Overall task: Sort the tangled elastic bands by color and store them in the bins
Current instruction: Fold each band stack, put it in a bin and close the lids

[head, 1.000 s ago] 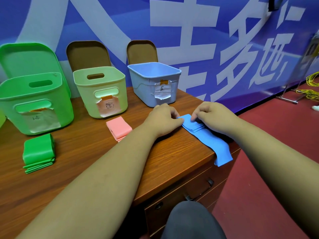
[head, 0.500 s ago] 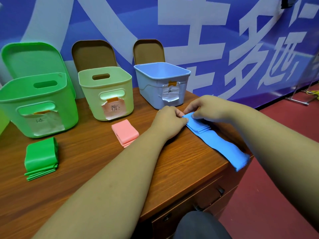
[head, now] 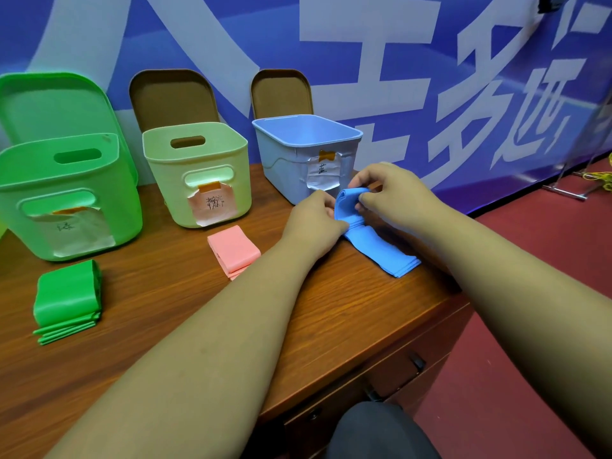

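A blue elastic band [head: 381, 246] lies near the desk's right edge, its near end flat on the wood and its far end rolled up. My left hand [head: 314, 223] presses and pinches the fold from the left. My right hand [head: 390, 190] pinches the rolled end from the right. A folded pink band [head: 233, 251] lies in front of the pale green bin [head: 198, 173]. A folded green band [head: 68, 299] lies in front of the bright green bin [head: 66, 197]. The blue bin [head: 308, 154] stands just behind my hands.
Each bin carries a paper label, and three lids lean on the blue banner wall behind them. The wooden desk [head: 165, 309] ends at the right, with drawers below and red floor beyond. Yellow cord [head: 601, 178] lies on the floor far right.
Both hands have folded the blue band's far end up and over, so the strip is shorter. Its near end, which hung over the desk edge, now lies on the desk.
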The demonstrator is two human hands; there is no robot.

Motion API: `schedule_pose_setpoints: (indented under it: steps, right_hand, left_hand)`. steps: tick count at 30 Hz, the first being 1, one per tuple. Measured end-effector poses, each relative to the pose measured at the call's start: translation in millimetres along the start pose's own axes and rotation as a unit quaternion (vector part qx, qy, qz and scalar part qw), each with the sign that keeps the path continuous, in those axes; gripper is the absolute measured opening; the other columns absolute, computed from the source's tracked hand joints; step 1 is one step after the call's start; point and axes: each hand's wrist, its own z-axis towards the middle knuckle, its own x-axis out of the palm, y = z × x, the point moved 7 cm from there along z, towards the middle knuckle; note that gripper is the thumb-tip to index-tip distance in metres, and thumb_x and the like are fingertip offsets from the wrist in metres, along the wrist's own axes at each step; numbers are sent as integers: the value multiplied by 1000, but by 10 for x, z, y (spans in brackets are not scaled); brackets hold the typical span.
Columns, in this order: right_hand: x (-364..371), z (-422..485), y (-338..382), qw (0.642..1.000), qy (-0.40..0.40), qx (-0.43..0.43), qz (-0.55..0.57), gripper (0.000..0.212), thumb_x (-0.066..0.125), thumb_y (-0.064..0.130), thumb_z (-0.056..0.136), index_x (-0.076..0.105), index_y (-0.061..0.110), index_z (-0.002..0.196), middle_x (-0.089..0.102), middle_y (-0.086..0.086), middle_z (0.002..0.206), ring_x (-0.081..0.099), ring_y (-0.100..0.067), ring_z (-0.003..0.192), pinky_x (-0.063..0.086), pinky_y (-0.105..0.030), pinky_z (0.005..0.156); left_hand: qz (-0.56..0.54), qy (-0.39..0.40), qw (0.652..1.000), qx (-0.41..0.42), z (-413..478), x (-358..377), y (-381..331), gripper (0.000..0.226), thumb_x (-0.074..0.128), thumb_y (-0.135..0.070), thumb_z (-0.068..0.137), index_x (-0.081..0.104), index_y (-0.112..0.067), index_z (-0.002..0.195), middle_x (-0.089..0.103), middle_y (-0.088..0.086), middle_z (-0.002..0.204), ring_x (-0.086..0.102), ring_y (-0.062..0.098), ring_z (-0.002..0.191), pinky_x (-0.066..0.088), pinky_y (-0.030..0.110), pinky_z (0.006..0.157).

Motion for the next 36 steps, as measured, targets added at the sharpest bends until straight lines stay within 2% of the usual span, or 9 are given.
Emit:
schedule_pose_setpoints:
  steps: [7,9,12,16,20,23,27,31,36]
  right_hand:
    - [-256,-514,-21,1000,-3,-9,-16,25,69,9,89,70,34,95,60,13,105,67,-17,91,63,-46,80]
    - [-282,-638,-61,999,10,-13,-29,24,69,11,92,69,34,98,60,11,106,67,-15,86,61,-38,75]
    - [-267,-776,-128,996,29,-32,-84,28,68,10,92,68,37,100,60,11,106,61,-6,86,45,-19,70]
    - [-188,-935,-202,992,58,-33,-108,30,66,8,93,68,36,105,58,14,109,58,-4,89,40,-17,72]
    - [-158,-1012,-237,990,57,-40,-122,30,63,8,94,64,36,106,57,15,109,55,0,89,37,-15,72]
    - [-147,-1050,-243,990,71,-39,-116,28,61,11,95,66,35,108,57,16,111,55,1,91,40,-20,75]
    - [-172,-1104,-197,991,76,-46,-103,19,69,23,93,67,34,108,58,16,111,58,-2,97,43,-19,76]
    - [-136,-1116,-186,991,62,-60,-105,21,78,35,92,64,33,108,56,16,109,58,-3,98,44,-19,78]
    - [-87,-1074,-231,993,34,-53,-97,19,76,31,95,62,35,109,53,17,108,58,-1,95,42,-16,75]
  left_hand:
    - [14,32,998,59,-138,-11,-154,20,82,-26,85,73,-33,101,70,-11,98,65,8,89,45,24,69]
    - [24,41,995,87,-176,-15,-201,20,83,-28,85,73,-35,101,69,-13,101,64,5,92,45,21,71]
    - [54,48,990,118,-204,-24,-250,21,84,-29,85,73,-38,100,68,-14,107,63,4,96,49,23,77]
    - [67,80,986,131,-248,-17,-260,22,82,-26,88,73,-39,103,67,-14,110,64,4,95,53,26,82]
    - [42,116,987,99,-317,-21,-272,27,66,-19,91,73,-42,106,70,-19,114,66,1,99,56,26,86]
    - [28,123,989,72,-356,-13,-292,21,60,-29,92,72,-43,103,73,-19,110,66,2,99,55,28,85]
    - [46,95,990,89,-335,5,-316,10,68,-39,92,68,-42,102,73,-17,104,66,3,95,53,27,79]
    - [-3,85,995,49,-285,43,-253,32,77,-34,90,59,-33,117,74,-13,101,70,6,91,54,28,81]
    - [-63,44,997,4,-231,21,-224,38,81,-20,86,60,-25,118,73,-9,100,72,10,92,56,29,80]
